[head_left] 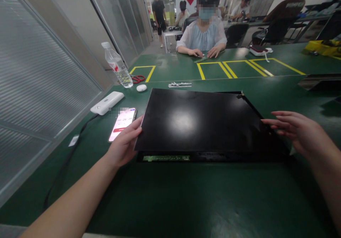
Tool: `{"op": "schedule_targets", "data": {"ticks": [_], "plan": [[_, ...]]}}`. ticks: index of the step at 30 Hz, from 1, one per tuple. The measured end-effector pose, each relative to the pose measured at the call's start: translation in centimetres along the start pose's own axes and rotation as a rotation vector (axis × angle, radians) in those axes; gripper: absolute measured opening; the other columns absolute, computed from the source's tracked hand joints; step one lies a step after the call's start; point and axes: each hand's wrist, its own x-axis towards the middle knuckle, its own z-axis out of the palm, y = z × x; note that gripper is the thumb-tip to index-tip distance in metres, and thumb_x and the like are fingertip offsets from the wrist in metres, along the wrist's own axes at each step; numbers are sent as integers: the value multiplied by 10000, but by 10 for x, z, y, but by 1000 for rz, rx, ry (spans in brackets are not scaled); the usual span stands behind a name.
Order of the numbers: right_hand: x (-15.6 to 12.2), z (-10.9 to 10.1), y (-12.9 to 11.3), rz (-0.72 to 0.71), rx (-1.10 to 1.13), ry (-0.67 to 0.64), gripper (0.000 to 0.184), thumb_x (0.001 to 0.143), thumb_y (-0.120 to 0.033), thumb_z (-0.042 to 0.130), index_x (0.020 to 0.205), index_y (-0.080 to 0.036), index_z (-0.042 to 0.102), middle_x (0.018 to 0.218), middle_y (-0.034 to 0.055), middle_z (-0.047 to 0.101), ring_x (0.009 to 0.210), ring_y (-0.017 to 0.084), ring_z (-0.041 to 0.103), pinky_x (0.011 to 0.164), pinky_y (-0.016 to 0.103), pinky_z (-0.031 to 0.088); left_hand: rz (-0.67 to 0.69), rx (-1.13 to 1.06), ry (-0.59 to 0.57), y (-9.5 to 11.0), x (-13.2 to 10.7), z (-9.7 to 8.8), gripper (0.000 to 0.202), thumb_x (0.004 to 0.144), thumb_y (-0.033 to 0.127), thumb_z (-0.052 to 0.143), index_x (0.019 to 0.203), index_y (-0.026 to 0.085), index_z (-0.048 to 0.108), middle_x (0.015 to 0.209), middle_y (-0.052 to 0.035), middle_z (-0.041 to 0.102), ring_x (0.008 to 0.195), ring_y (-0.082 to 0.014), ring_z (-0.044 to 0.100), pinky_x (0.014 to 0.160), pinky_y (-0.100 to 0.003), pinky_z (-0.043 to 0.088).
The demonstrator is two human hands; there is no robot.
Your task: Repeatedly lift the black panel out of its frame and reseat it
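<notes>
A glossy black display panel (186,124) lies tilted over a black frame (226,157), its left side raised. My left hand (125,142) grips the panel's left edge, thumb on top and fingers underneath. At the right side, my right hand (298,129) has its fingers stretched out, their tips at the panel's right edge; whether they touch it I cannot tell. Along the frame's near side shows a green circuit strip (166,158). A small metallic or tape-like bit (241,95) sits at the far right corner.
Left of the panel are a lit phone (122,122), a white power bank (107,103) with a cable, a white earbud case (141,87), a water bottle (118,65) and red scissors (138,78). White calipers (179,85) lie behind. A masked person (205,32) works opposite.
</notes>
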Motion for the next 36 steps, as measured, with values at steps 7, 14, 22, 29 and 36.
{"op": "schedule_targets", "data": {"ticks": [7, 14, 22, 29, 36], "plan": [[4, -1, 10, -96, -141, -13, 461, 501, -360, 735, 940, -236, 668, 831, 60, 736, 765, 155, 607, 528, 200, 425, -51, 17, 33, -2, 1, 2, 774, 856, 249, 757, 1583, 220, 493, 1382, -118, 727, 1245, -366, 690, 1019, -442, 567], [8, -3, 18, -201, -323, -16, 514, 525, -509, 732, 976, -262, 703, 874, 46, 713, 792, 198, 587, 606, 308, 425, -92, 35, 46, -3, 4, -2, 758, 864, 244, 766, 1576, 218, 508, 1375, -134, 723, 1191, -347, 713, 970, -413, 581], [0, 0, 16, -199, -442, 9, 520, 522, -517, 758, 978, -270, 740, 723, 34, 680, 715, 237, 587, 717, 408, 490, -124, 12, 33, -3, 5, -10, 700, 852, 257, 811, 1514, 251, 584, 1332, -110, 751, 1143, -321, 740, 903, -371, 606], [10, -4, 22, -194, -550, -39, 507, 582, -525, 731, 1034, -295, 730, 833, 41, 747, 859, 286, 682, 833, 450, 492, -134, 2, 47, -3, 6, -11, 638, 888, 199, 764, 1503, 242, 597, 1306, -107, 765, 1108, -298, 756, 872, -347, 620], [15, -5, 25, -242, -584, -57, 454, 602, -520, 715, 992, -288, 736, 953, 59, 789, 955, 310, 715, 923, 498, 512, -110, -6, 63, -5, 8, -10, 640, 893, 207, 769, 1506, 223, 587, 1307, -115, 763, 1081, -287, 765, 808, -323, 636]]}}
